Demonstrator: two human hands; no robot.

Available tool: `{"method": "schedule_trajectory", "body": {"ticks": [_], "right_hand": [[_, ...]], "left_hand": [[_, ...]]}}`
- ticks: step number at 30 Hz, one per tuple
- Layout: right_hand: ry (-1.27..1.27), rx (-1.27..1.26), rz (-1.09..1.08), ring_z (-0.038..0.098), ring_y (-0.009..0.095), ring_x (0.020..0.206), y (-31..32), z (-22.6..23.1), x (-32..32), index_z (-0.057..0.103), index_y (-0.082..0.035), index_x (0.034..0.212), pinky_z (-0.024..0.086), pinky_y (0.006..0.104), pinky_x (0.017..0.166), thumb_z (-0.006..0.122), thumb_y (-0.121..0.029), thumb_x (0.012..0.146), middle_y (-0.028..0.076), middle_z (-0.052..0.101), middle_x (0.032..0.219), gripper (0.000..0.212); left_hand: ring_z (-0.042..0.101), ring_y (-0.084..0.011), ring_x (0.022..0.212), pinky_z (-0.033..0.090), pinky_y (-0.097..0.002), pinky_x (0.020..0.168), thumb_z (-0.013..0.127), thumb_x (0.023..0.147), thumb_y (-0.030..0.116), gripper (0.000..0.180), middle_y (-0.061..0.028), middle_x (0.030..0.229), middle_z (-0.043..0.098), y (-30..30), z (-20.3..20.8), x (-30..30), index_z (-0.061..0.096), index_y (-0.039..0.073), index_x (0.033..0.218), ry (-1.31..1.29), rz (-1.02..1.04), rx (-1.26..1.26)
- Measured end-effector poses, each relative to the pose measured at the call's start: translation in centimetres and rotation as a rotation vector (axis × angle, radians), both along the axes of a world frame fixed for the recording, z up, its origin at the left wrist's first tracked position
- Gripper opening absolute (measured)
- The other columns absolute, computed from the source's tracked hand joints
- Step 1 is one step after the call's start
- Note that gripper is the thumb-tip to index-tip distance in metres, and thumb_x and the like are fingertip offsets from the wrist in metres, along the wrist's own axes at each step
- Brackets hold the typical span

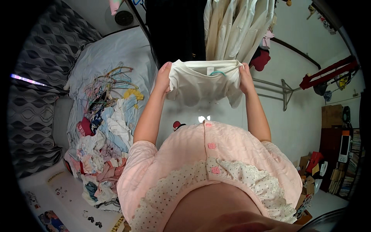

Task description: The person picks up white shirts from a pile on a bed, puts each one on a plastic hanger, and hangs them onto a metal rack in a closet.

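A white shirt [205,83] is stretched out in front of me, its neckline toward the far side. My left hand [165,78] is closed on its left shoulder. Opposite, the fingers of my right hand [246,78] grip the right shoulder. A teal hanger [218,72] shows as a thin curved piece at the neck opening; the rest of it is hidden by the cloth. Just beyond the shirt hang white garments [235,33] and black garments [176,31].
To the left is a bed [116,48] bearing a heap of clothes [102,147] and a tangle of hangers [112,85]. A grey metal stand [284,94] is at the right, with cardboard boxes [307,164] and a shelf of books [351,162] farther off.
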State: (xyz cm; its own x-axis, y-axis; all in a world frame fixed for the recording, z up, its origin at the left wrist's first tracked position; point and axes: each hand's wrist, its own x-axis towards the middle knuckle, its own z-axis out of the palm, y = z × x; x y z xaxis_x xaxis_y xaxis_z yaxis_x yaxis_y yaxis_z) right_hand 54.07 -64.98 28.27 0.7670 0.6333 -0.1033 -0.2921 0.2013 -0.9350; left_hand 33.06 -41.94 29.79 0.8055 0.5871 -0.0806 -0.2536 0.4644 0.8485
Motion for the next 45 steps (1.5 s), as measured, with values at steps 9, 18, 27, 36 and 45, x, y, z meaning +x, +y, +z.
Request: {"method": "schedule_trajectory", "body": {"ticks": [9,18,27,36,45], "right_hand": [[0.536,0.394,0.184,0.049,0.027,0.103,1.5,1.2,-2.1,0.036,-0.001,0.115,0.041,0.0386,0.089,0.026,-0.023,0.092,0.015,0.046,0.115,0.033],[0.707,0.393,0.156,0.048,0.028,0.104,3.3,2.7,-3.3,0.040,-0.001,0.114,0.038,0.0398,0.091,0.027,-0.024,0.092,0.015,0.048,0.113,0.035],[-0.372,-0.130,0.231,0.050,0.016,0.090,-2.0,3.3,0.1,0.046,-0.004,0.105,0.040,0.0266,0.076,0.056,-0.024,0.080,0.007,0.053,0.096,0.035],[-0.743,-0.630,0.293,0.050,0.013,0.075,-7.1,-3.7,4.4,0.054,-0.001,0.094,0.040,0.0252,0.070,0.056,-0.010,0.073,0.005,0.055,0.079,0.023],[-0.713,-0.531,0.032,0.048,0.012,0.065,-9.7,-4.0,4.3,0.055,0.000,0.088,0.040,0.0241,0.063,0.050,-0.010,0.077,0.004,0.054,0.070,0.015]], "left_hand": [[0.053,-0.0132,0.082,0.044,-0.0257,0.074,0.043,0.086,0.015,0.019,-0.0062,0.090,0.054,-4.9,1.8,2.3,0.048,0.003,0.100,0.021,-0.109,0.132],[0.048,-0.0055,0.073,0.039,-0.0193,0.066,0.059,0.077,0.014,0.018,0.0012,0.077,0.056,-8.2,2.8,4.3,0.058,0.002,0.090,0.121,-0.204,0.424],[0.045,-0.0044,0.069,0.037,-0.0185,0.063,0.054,0.082,0.018,0.017,0.0028,0.073,0.053,-6.4,2.5,3.1,0.058,0.002,0.086,0.096,-0.150,0.431],[0.046,-0.0051,0.068,0.036,-0.0189,0.064,0.052,0.083,0.017,0.016,0.0025,0.072,0.054,-4.3,3.9,-0.1,0.057,0.002,0.081,0.104,-0.039,0.447],[0.054,-0.0175,0.071,0.040,-0.0252,0.066,0.046,0.082,0.015,0.018,-0.0091,0.075,0.058,-3.9,4.1,-2.7,0.056,-0.001,0.083,0.304,0.265,0.988]]}}
